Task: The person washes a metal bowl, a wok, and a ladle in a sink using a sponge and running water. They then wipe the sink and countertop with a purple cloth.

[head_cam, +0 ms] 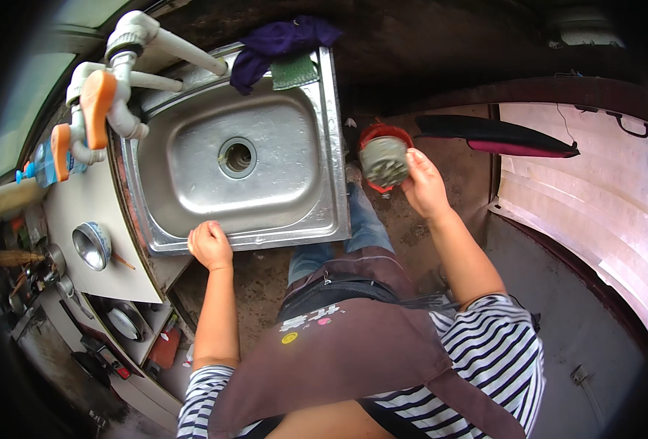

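My right hand (424, 184) grips a grey-green round container (384, 162) by its side, probably a sink strainer basket. It is blurred, and dark openings or bits show on its lower face. Behind and beneath it is a red bucket or bag-lined bin (381, 131), mostly hidden. My left hand (211, 245), fingers curled in, rests at the front rim of a stainless steel sink (247, 211). No object shows in that hand. Inside the wet basin, the drain hole (237, 158) is uncovered.
White pipes with orange-handled taps (96, 110) jut over the sink's left side. A purple cloth (280, 44) and green scouring pad (295, 72) lie on its back right corner. Left, a bowl (92, 246) stands on a white counter (137, 282). A black-and-pink item (497, 134) is at right.
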Demonstrator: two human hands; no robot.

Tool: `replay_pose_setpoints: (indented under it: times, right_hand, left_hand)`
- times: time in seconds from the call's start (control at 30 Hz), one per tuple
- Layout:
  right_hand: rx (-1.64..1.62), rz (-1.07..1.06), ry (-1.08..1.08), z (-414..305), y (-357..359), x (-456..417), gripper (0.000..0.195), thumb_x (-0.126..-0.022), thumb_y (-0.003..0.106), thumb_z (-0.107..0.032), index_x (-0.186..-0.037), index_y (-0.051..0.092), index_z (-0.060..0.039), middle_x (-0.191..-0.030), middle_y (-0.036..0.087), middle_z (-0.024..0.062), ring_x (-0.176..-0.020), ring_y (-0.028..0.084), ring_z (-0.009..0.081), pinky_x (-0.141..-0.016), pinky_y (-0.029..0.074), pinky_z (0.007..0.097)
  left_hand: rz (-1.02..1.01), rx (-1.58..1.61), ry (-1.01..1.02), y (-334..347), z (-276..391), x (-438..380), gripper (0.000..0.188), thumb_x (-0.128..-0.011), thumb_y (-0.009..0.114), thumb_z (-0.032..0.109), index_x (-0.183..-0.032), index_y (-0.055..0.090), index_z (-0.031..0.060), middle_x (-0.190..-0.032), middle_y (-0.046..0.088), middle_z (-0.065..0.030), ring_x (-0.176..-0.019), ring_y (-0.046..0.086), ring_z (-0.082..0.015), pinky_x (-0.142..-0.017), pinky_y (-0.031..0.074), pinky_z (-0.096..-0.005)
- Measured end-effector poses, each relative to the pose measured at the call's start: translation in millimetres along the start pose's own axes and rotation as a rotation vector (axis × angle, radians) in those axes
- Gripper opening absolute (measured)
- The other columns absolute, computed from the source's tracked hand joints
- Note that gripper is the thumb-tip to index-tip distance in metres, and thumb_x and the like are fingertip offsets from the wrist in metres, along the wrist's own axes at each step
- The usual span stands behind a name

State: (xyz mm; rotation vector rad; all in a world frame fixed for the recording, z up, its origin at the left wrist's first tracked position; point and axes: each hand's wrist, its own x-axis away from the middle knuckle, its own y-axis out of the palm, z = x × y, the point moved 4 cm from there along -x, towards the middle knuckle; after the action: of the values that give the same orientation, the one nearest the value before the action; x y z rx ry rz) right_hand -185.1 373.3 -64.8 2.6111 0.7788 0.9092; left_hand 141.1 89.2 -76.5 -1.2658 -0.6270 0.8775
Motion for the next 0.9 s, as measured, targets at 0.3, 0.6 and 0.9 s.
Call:
replay_pose_setpoints:
  times: [0.3,0.6,0.9]
  right_hand:
    - [-0.205,0.314,0.186,111,-181,-46,0.020,-0.097,0.043,-0.017,-0.101,0.058,-0.0047,-0.087,0.064,0.0036,-0.068,0.055,0.0116,-0.060,0.045,0.0224]
    - [-0.067,-0.086,0.108,13,-106,-78,0.020,-0.093,0.047,-0.011,-0.110,0.057,-0.0044,-0.106,0.063,0.0045,-0.092,0.060,0.0135,-0.078,0.048,0.0260]
    - [1.126,-0.890,-0.427,-7,196,-99,0.013,-0.087,0.055,-0.011,-0.088,0.061,-0.0002,-0.081,0.059,0.0088,-0.077,0.059,0.0226,-0.069,0.047,0.0332]
  left_hand:
    - [-0.080,-0.008,-0.048,3,-6,-1,0.025,-0.083,0.049,0.022,-0.065,0.057,0.0060,-0.069,0.059,-0.0105,-0.072,0.055,-0.0315,-0.085,0.040,-0.0404]
    - [-0.241,0.087,0.036,10,6,-30,0.012,-0.072,0.066,0.010,-0.082,0.062,0.0040,-0.086,0.060,-0.0123,-0.088,0.057,-0.0315,-0.083,0.043,-0.0409]
    - [-0.301,0.018,-0.029,119,14,-127,0.031,-0.073,0.066,0.009,-0.101,0.055,0.0040,-0.096,0.056,-0.0158,-0.097,0.054,-0.0326,-0.079,0.048,-0.0407]
